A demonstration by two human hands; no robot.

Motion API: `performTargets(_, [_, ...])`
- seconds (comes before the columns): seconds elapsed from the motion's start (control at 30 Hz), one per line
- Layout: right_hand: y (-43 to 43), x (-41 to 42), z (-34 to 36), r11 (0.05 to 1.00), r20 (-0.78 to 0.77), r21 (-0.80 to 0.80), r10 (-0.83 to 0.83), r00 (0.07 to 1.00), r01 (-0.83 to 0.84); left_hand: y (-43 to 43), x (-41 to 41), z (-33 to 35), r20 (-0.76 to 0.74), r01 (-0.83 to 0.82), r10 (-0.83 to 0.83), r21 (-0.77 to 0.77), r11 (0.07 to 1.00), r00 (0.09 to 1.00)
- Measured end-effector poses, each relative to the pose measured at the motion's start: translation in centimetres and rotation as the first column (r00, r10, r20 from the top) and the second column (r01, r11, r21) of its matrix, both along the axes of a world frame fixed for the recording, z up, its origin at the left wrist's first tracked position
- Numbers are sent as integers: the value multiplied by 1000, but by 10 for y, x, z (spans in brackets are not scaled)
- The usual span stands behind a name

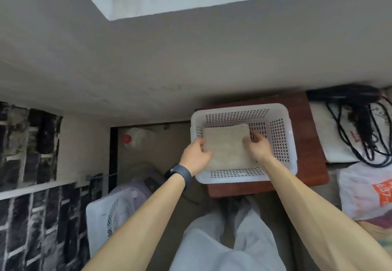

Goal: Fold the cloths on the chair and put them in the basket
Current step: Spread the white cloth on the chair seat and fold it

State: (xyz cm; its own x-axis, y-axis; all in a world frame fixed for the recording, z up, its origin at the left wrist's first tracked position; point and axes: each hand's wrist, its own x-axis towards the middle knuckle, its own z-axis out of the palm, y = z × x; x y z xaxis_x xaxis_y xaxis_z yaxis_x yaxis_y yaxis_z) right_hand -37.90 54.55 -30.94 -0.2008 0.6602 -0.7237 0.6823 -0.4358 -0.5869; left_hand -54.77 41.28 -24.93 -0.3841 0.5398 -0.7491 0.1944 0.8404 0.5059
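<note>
A folded beige cloth (227, 145) lies flat inside the white perforated basket (282, 143), filling most of its left side. My left hand (196, 157) grips the cloth's left edge, with a dark watch on the wrist. My right hand (257, 145) holds the cloth's right edge, fingers curled onto it. The basket stands on a small reddish-brown table (311, 164). No chair is in view.
A black hair dryer with its cord (358, 120) lies on a white surface to the right. A white and orange plastic bag (369, 192) sits at the lower right. A white fan (112, 209) and a bottle with a red cap (127, 138) are on the floor to the left.
</note>
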Motion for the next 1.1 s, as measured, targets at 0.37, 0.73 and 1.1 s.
performTargets(0.37, [-21, 27, -6, 726, 280, 436, 452, 847, -532, 15, 22, -36, -498, 771, -808, -362, 524, 315])
performTargets(0.73, [-5, 22, -42, 344, 499, 222, 764, 409, -912, 17, 16, -71, -468, 692, -856, -545, 474, 218])
performTargets(1.1, [-9, 23, 15, 395, 508, 277, 714, 482, -876, 25, 23, -38, -487, 719, -832, -474, 508, 267])
